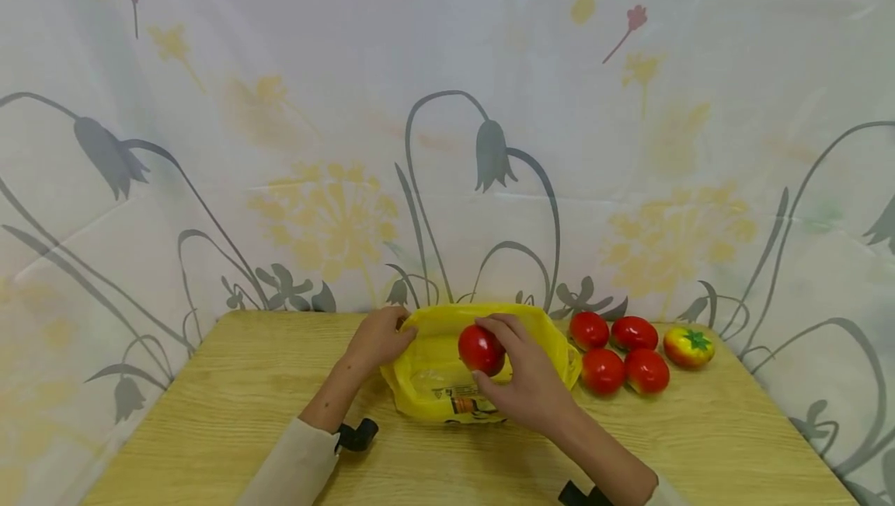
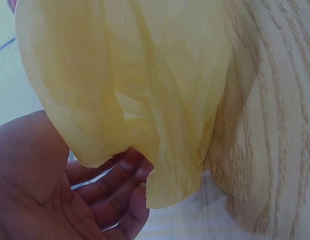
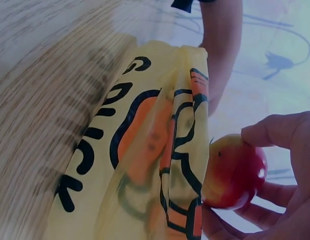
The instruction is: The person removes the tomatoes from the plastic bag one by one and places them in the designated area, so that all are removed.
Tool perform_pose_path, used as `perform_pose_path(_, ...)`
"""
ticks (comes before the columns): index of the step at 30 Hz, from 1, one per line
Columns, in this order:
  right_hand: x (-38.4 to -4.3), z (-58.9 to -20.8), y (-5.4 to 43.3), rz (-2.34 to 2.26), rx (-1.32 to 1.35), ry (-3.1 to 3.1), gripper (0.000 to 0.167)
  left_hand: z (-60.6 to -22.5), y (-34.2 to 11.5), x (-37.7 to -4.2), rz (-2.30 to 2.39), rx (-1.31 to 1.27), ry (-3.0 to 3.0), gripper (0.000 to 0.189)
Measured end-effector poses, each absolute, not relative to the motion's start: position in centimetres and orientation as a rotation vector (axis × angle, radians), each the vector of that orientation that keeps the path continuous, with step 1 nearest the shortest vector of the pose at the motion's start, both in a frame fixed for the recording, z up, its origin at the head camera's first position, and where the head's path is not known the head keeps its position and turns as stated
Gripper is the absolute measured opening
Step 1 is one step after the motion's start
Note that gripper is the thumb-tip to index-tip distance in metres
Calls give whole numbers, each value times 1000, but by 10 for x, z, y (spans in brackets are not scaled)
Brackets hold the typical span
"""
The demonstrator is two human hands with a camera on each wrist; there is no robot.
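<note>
A yellow plastic bag (image 1: 433, 405) stands open-mouthed on the table, with black lettering and an orange print on its side in the right wrist view. My left hand (image 1: 381, 341) grips the bag's left rim; in the left wrist view its fingers (image 2: 112, 210) curl behind the thin yellow plastic. Above the bag's opening, my right hand (image 1: 527, 382) holds a shiny red apple (image 1: 481, 350) between thumb and fingers. The right wrist view shows the apple (image 3: 235, 172) with a yellowish side and a short stem, beside the bag's upper edge.
Right of the bag lie several red fruits (image 1: 604, 371) in a group. A yellow-red fruit (image 1: 688, 347) with a green star-shaped top sits at the group's right end. Behind the wooden table (image 1: 245, 366) hangs a flower-printed cloth (image 1: 336, 102).
</note>
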State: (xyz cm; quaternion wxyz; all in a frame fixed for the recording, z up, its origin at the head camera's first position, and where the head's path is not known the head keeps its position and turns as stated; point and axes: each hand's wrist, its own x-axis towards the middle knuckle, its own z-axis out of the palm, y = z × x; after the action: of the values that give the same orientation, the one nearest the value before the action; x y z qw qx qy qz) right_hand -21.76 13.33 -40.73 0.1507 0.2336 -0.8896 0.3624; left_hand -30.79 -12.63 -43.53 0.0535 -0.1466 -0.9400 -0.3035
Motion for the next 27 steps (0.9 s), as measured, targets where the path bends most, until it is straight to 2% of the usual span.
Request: perform_pose_path(27,-202,-408,176,901,581,-2497,68,-434,-126,-307,-947,-456,-2845,12)
